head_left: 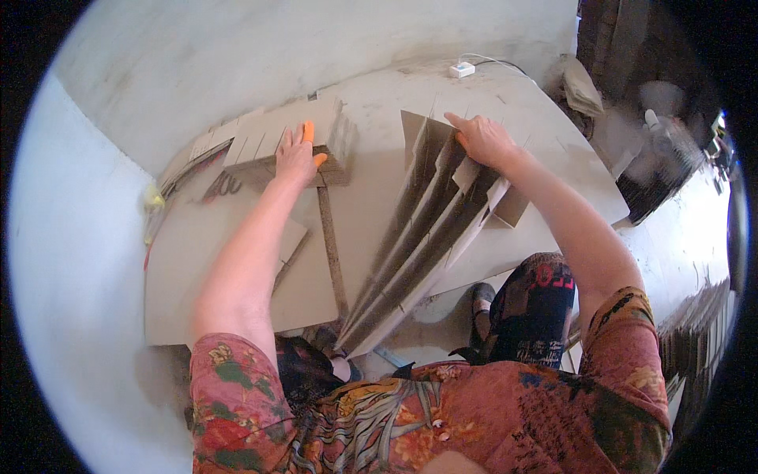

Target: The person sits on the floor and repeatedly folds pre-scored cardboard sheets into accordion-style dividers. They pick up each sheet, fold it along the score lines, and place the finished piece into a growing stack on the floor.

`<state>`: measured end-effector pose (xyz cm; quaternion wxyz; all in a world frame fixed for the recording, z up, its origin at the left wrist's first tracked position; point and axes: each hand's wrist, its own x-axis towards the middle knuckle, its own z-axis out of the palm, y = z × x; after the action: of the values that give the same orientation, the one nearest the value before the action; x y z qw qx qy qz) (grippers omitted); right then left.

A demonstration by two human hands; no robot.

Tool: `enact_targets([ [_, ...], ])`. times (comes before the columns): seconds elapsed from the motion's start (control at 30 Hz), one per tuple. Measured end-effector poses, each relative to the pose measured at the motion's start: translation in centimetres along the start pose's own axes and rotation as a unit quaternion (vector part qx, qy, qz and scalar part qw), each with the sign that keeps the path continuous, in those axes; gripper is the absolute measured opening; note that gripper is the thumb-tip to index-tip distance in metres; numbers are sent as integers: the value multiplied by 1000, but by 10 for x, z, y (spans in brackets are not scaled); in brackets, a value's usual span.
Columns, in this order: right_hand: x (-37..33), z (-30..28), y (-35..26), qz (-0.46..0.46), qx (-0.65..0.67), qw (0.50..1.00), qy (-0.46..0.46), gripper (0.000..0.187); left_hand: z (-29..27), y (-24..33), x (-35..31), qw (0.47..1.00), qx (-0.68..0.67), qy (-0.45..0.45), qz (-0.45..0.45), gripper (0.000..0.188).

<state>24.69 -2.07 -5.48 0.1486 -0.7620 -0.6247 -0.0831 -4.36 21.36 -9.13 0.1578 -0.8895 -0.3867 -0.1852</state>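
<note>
My left hand (296, 159), with orange covers on two fingers, lies on a stack of slotted cardboard pieces (335, 142). Its fingers are stretched and the thumb is apart. My right hand (483, 144) grips the far end of a cardboard divider (418, 237), index finger pointing left. Several long strips of the divider stand on edge, fanned out at the far end and converging toward my lap. A cross piece (418, 138) sits at their far end. The fingertips of my right hand are partly hidden behind the cardboard.
All this is on a pale tabletop (221, 261) against a wall. Scissors (225, 186) lie left of the stack, and a flat cardboard sheet (292, 241) in front of it. A white power adapter (462, 70) is at the back. More cardboard (695, 340) stands at lower right.
</note>
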Motion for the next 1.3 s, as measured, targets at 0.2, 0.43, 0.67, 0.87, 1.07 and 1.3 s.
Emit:
enact_targets([
  [0.2, -9, -2, 15, -69, 144, 959, 235, 43, -19, -9, 25, 990, -111, -75, -41, 27],
  [0.43, -93, -37, -57, -75, 333, 897, 280, 35, -62, -26, 10, 911, -392, 8, -129, 22],
  [0.67, -124, -54, -70, 101, 770, 626, 64, 39, -144, 102, -74, 859, -473, 110, 160, 40],
  [0.87, -157, -32, -35, 193, 770, 571, 210, 31, -185, 163, -145, 825, -502, -39, 255, 40],
  [1.07, -178, -82, -8, 130, 733, 581, 329, 24, -151, 121, -138, 820, -547, -158, -63, 38],
  [1.3, -180, -73, 23, 91, 659, 672, 327, 19, -139, 118, -129, 832, -479, -272, -57, 30],
])
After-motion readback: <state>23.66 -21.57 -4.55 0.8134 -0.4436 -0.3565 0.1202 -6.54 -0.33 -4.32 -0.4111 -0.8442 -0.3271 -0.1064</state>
